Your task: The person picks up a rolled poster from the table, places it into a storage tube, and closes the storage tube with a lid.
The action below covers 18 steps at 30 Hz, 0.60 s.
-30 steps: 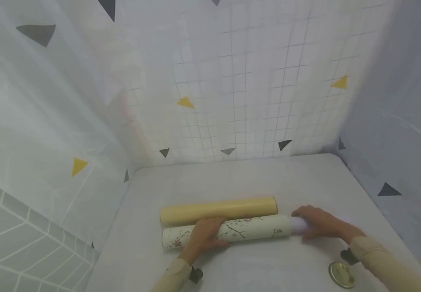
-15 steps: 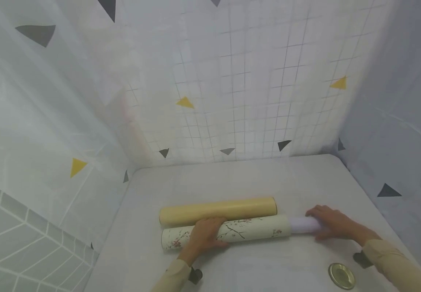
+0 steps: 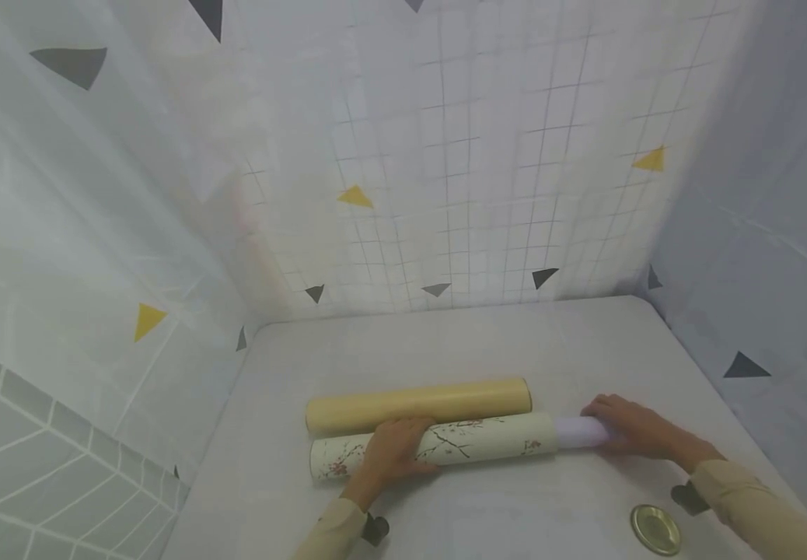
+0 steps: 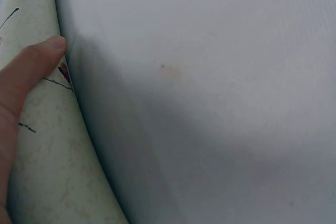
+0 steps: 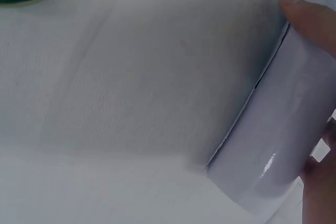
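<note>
A pale mailing tube (image 3: 494, 435) printed with dark branches and red blossoms lies across the white surface. My left hand (image 3: 395, 451) grips it left of its middle, the thumb (image 4: 44, 56) along its near side. Out of the tube's right end sticks a glossy whitish rolled sheet (image 3: 578, 432), its long loose edge showing in the right wrist view. My right hand (image 3: 634, 428) holds this roll (image 5: 268, 124) between thumb and fingers. How far the roll reaches inside the tube is hidden.
A plain yellow tube (image 3: 417, 403) lies just behind the patterned one, nearly parallel. A round gold lid (image 3: 655, 530) rests near the front right. Whitish walls (image 3: 445, 194) with dark and yellow triangles surround the surface (image 3: 445, 342) on three sides.
My right hand moved rightward along the roll's line, baring more of the roll, then shifted slightly back left. My left hand and both tubes stayed in place.
</note>
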Each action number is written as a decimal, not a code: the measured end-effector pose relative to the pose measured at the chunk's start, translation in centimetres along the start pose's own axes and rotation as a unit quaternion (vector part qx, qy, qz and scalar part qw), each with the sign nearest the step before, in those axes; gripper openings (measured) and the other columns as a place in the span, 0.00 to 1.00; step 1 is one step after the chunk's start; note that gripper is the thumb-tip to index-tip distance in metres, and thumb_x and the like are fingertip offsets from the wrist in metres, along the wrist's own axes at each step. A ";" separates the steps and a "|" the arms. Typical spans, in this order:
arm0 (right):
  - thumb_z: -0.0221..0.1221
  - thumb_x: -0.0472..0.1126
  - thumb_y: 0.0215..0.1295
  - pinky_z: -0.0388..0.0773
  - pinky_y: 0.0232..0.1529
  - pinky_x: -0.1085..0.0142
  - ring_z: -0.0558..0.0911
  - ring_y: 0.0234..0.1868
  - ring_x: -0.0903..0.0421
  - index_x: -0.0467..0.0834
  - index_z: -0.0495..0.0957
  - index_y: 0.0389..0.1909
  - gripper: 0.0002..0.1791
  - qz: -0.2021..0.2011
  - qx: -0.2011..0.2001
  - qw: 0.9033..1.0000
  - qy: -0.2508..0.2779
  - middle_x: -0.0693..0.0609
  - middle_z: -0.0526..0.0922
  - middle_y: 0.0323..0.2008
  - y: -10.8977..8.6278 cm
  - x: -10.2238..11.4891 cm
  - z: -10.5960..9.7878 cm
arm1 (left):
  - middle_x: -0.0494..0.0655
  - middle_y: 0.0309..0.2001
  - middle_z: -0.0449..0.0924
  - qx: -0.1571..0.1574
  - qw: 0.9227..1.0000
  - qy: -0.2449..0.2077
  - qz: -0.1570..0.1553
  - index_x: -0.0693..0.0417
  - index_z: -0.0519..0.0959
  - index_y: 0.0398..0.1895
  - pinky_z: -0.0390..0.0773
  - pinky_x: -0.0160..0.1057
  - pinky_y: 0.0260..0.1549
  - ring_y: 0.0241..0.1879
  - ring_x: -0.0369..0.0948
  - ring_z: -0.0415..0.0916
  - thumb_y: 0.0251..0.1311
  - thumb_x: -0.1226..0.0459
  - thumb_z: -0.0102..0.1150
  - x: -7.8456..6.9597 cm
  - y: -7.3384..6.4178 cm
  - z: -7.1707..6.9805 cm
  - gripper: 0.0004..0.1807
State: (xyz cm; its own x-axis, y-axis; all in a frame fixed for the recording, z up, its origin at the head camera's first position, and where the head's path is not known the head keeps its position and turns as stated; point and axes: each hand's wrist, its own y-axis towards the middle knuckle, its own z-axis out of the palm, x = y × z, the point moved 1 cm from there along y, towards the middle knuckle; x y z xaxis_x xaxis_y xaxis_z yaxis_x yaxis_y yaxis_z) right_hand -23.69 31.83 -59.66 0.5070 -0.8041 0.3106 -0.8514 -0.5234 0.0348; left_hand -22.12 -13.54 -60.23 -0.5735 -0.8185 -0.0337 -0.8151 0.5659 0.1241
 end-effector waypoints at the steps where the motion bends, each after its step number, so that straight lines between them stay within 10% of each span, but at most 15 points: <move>1: 0.77 0.52 0.49 0.86 0.46 0.55 0.83 0.46 0.54 0.49 0.81 0.52 0.29 0.008 0.007 1.000 0.005 0.55 0.84 0.48 0.1 0.1 0.0 | 0.36 0.59 0.85 0.000 1.000 0.001 0.000 0.42 0.73 0.67 0.84 0.39 0.56 0.55 0.37 0.84 0.47 0.31 0.69 0.0 0.0 0.0 0.46; 18: 0.75 0.51 0.54 0.85 0.49 0.56 0.84 0.48 0.53 0.49 0.79 0.53 0.27 0.036 0.032 0.997 0.059 0.54 0.85 0.48 1.7 2.1 0.1 | 0.36 0.59 0.85 -0.011 1.000 0.005 0.005 0.43 0.73 0.68 0.83 0.37 0.57 0.56 0.36 0.84 0.47 0.32 0.71 0.0 -0.1 0.0 0.47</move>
State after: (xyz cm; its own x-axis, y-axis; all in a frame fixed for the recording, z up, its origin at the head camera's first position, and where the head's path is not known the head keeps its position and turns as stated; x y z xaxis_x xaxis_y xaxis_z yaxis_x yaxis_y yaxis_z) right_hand -24.05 29.28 -59.03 0.4216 -0.8039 0.4195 -0.8733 -0.4845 -0.0509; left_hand -22.06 -13.64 -60.22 -0.5813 -0.8134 -0.0224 -0.8067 0.5725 0.1468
